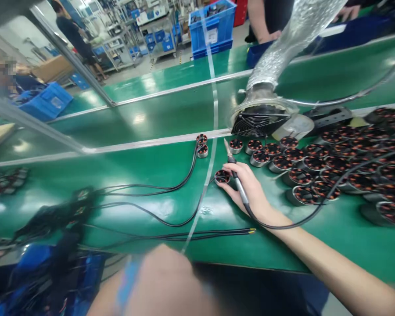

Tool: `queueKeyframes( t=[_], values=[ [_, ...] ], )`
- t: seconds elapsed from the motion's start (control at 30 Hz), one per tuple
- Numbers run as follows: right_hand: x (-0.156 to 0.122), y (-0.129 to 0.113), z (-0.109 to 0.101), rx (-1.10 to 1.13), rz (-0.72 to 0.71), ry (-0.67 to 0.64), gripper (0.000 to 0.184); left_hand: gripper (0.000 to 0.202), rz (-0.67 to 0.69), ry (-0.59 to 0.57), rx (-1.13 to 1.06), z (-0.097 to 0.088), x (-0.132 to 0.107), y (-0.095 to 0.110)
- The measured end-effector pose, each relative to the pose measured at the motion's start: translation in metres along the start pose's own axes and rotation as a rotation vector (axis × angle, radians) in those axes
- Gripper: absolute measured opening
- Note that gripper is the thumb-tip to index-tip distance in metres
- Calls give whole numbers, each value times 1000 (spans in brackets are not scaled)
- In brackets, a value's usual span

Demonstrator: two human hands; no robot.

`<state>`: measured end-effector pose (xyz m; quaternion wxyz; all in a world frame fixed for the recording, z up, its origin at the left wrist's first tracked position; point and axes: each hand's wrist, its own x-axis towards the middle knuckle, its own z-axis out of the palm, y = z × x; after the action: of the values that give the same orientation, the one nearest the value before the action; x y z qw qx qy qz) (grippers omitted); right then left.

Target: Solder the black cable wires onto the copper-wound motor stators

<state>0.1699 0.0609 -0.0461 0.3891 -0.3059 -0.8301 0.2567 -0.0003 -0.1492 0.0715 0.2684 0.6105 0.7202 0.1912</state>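
Note:
My right hand (248, 186) grips a soldering iron (238, 186) like a pen, its metal tip (227, 147) pointing up and away over the green belt. One fingertip rests against a small round motor stator (222, 176) with copper windings. Two more stators (202, 145) sit just left of the iron, with black wires trailing from them. Several similar stators (299, 177) stand in rows to the right of my hand. My left hand (161, 281) is a large blur at the bottom edge, close to the camera, and what it holds is hidden.
A fume extractor with a fan grille (258, 125) and silver duct (283, 48) stands beyond the stators. Black cables (171, 235) lie across the green conveyor belt (118, 175). Blue crates (212, 28) and a co-worker's arm (261, 19) are at the back.

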Motion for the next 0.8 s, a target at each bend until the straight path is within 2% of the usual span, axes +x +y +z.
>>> queueKeyframes(
  t=[0.1, 0.2, 0.27, 0.4, 0.5, 0.6, 0.73, 0.8],
  values=[
    [8, -8, -3, -76, 12, -93, 44, 39, 70, -33, 119, -9, 31, -17],
    [20, -9, -3, -168, 11, -153, 45, 34, 92, -97, 442, -3, 52, -41],
    [31, -7, 1, -198, -7, -163, 44, 30, 75, -137, 609, 3, 58, -57],
    [55, 2, 15, -238, -42, -142, 49, 24, 62, -160, 720, 6, 62, -81],
    [68, 5, 25, -279, -55, -124, 50, 29, 33, -103, 777, 2, 66, -97],
    [74, 4, 26, -363, -73, -141, 47, 31, -5, 5, 848, -7, 77, -121],
    [67, -6, 11, -435, -71, -148, 45, 34, -33, 115, 913, -24, 113, -154],
    [56, -18, -1, -410, -97, -147, 43, 36, -68, 143, 923, -30, 128, -156]
  ],
)
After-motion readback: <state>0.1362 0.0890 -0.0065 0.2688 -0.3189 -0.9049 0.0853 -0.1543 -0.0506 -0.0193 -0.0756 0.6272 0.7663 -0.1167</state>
